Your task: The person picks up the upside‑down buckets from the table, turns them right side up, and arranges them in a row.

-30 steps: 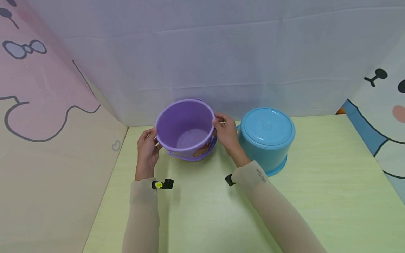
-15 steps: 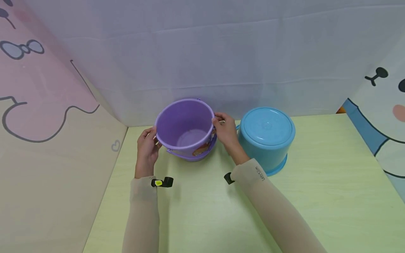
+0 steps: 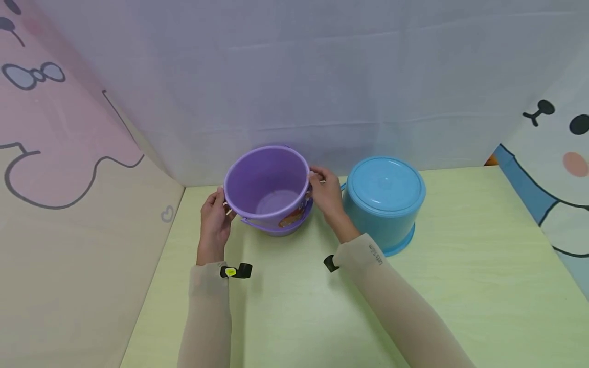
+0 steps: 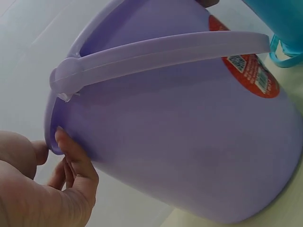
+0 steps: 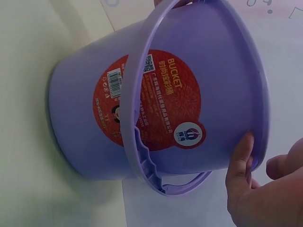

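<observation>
A purple bucket (image 3: 271, 217) stands upright at the back left of the table, its mouth facing up and its inside bare. My left hand (image 3: 214, 220) pinches the left side of the rim, fingers under the lip in the left wrist view. On the opposite side my right hand (image 3: 327, 194) grips the rim, with the thumb over the edge. The bucket's handle (image 4: 175, 49) hangs down along its front. A red label (image 5: 156, 99) reading BUCKET shows on the wall in the right wrist view.
Close to my right forearm, a light blue bucket (image 3: 385, 186) stands upside down, base up. A pale wooden table (image 3: 294, 306) lies under both. A grey-white cloth wall (image 3: 294, 76) rises right behind, with printed cartoon panels at the sides.
Both hands keep their hold on the purple bucket's rim, and it stays in place. Only a slight shift of the head view shows.
</observation>
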Available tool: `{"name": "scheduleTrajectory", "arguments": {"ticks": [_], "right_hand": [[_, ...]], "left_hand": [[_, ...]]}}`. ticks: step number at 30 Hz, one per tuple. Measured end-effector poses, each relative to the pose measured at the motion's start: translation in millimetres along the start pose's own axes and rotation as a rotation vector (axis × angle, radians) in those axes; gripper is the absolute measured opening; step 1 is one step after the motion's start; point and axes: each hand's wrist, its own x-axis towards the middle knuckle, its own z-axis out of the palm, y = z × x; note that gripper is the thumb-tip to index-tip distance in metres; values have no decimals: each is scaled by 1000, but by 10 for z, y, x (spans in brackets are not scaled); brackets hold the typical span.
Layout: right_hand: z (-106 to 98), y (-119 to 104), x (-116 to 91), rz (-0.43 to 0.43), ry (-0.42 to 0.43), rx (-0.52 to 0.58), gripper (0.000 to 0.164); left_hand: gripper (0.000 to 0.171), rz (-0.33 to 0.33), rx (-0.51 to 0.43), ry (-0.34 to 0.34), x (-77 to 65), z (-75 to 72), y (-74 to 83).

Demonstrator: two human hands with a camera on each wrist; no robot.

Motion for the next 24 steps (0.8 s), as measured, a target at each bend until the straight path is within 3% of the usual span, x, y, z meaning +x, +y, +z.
{"name": "scheduleTrajectory", "arguments": {"ticks": [13,24], "right_hand": [[-116,92,-299,20,-71,53,34],[-277,211,-563,26,-170,4,34]], "left_hand": [[21,61,21,4,-264,-94,-298],[20,40,57,-9,-455,-131,-605]]}}
